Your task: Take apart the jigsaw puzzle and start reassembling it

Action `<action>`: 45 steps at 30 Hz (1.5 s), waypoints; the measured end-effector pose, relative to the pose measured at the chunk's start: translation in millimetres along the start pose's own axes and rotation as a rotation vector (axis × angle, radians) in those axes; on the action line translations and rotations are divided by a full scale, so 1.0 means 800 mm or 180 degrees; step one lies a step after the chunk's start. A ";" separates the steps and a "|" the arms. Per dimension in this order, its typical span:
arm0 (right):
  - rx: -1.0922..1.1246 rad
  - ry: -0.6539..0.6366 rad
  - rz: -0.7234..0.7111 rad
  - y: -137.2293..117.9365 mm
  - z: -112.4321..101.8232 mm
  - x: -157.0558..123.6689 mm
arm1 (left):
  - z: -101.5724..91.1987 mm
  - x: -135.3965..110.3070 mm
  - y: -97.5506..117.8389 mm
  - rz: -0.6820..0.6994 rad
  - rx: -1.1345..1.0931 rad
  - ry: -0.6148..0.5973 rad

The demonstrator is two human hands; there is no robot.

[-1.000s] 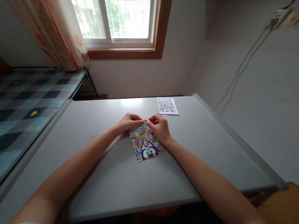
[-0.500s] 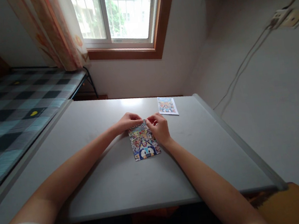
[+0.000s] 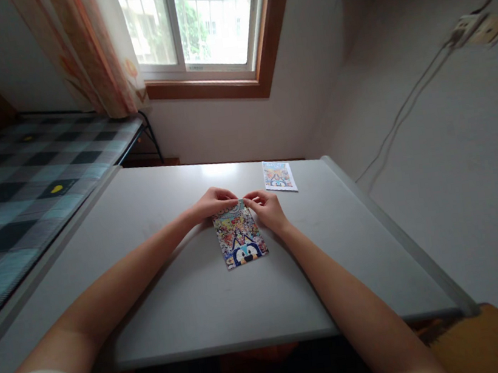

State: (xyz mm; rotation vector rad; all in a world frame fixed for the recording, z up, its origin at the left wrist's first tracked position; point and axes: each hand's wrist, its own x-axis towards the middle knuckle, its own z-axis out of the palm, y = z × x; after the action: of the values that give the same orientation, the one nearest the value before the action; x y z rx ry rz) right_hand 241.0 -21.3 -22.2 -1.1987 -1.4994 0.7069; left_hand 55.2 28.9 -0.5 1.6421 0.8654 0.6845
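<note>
A small, flat, colourful cartoon picture [image 3: 240, 236], with a blue dog's face along its bottom and crowded little figures above, lies on the grey-white table [image 3: 177, 306]. My left hand [image 3: 215, 204] has its fingers pinched together at the picture's top edge, covering part of the upper left corner. At the upper right corner, my right hand [image 3: 266, 207] pinches the same edge, thumb and forefinger close to the left fingertips. Whether the picture is a card or made of pieces is too small to tell.
Farther back lies a white-bordered sheet [image 3: 279, 176] printed with a similar picture. A bed with a checked cover [image 3: 45, 170] stands at the left. Behind the table is a window [image 3: 209, 26] with a curtain [image 3: 89, 54]; cables [image 3: 403, 102] hang on the right wall.
My right hand has shifted slightly right and opened up more of the picture's right side to view. The picture has tilted very slightly; my left hand stays almost still.
</note>
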 end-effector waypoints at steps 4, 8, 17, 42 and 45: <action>-0.0195 0.0078 -0.0260 -0.004 0.000 -0.003 | -0.001 0.001 -0.001 -0.0026 -0.0143 0.0024; -0.0449 0.0098 -0.0684 -0.010 -0.003 -0.008 | 0.000 0.001 -0.001 -0.0037 -0.0227 0.0069; -0.0229 0.0147 -0.0246 -0.009 0.001 -0.007 | 0.000 -0.003 0.004 -0.0091 -0.0344 -0.0195; -0.0884 0.0481 -0.0109 0.005 -0.016 0.002 | 0.001 -0.002 -0.018 0.0421 -0.0147 0.0040; -0.0681 0.0049 -0.0353 -0.005 -0.014 0.001 | 0.002 -0.001 -0.020 0.0480 -0.0053 0.0032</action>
State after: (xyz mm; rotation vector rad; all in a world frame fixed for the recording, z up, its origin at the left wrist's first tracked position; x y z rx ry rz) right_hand 250.2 -23.4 -15.5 -1.2654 -1.6463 0.4707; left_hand 52.7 29.5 -16.3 1.7021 0.7464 0.8026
